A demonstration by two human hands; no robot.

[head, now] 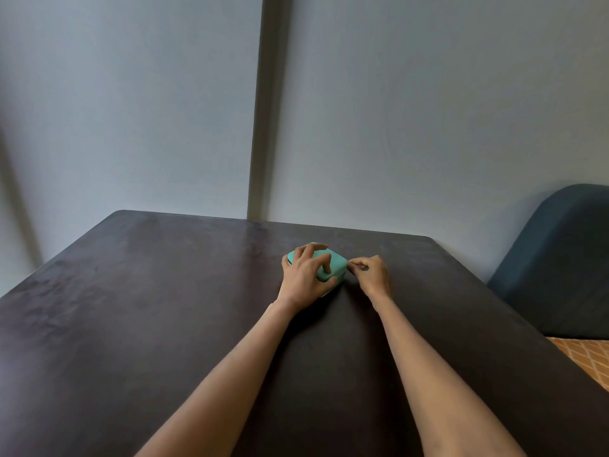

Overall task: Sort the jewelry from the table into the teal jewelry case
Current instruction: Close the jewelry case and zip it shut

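Observation:
A small teal jewelry case sits shut on the dark table, right of centre and toward the far edge. My left hand lies over the case's top, fingers spread across the lid and thumb wrapped around its near side. My right hand is at the case's right corner, with thumb and forefinger pinched together on something small there, probably the zipper pull; it is too small to make out. No loose jewelry shows on the table.
A grey wall with a vertical dark strip stands behind the table. A dark blue upholstered chair back sits at the right, beyond the table's edge, with patterned orange floor below it.

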